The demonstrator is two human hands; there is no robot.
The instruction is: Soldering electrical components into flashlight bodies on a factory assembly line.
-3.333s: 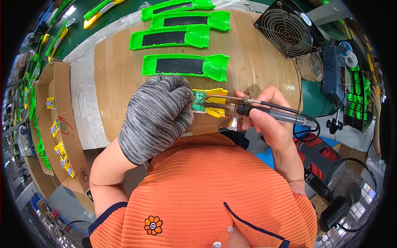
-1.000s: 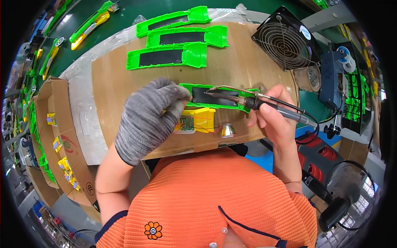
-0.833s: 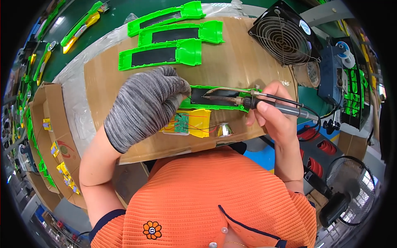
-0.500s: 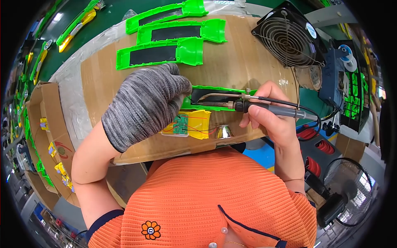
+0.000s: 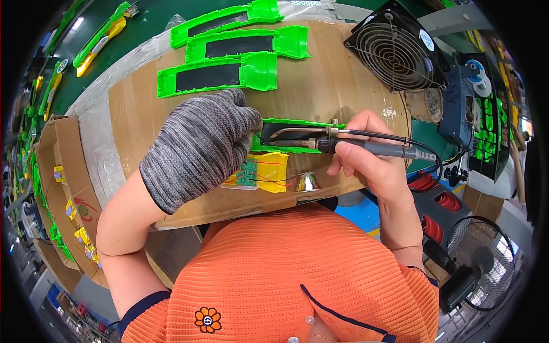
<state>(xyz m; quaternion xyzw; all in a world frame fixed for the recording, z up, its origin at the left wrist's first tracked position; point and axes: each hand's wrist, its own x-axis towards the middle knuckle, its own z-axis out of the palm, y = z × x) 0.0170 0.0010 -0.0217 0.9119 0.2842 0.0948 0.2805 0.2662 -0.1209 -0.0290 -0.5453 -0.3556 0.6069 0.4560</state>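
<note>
My right hand (image 5: 374, 151) grips a grey and black soldering iron (image 5: 366, 147) with a thin metal feed tube clamped above it. Its tip points left, low inside a green plastic shell (image 5: 300, 122) with a dark inner panel. My left hand (image 5: 203, 146), in a grey striped knit glove, is closed over the shell's left end, close to the tip. What its fingers pinch is hidden. Just below lies a yellow plastic part (image 5: 273, 173) with a green circuit board (image 5: 247, 173) and thin red wires, partly covered by the glove. A shiny reflector cup (image 5: 307, 182) sits to its right.
Three more green shells (image 5: 260, 72) lie at the back of the cardboard surface (image 5: 331, 74). A black box fan (image 5: 394, 54) stands back right, beside a blue device (image 5: 457, 108) with a solder spool (image 5: 479, 80). At left is a carton (image 5: 77, 166) with small yellow parts.
The soldering iron and my right hand have shifted slightly left, bringing the tip nearer my left hand. The whole view has drifted a little too.
</note>
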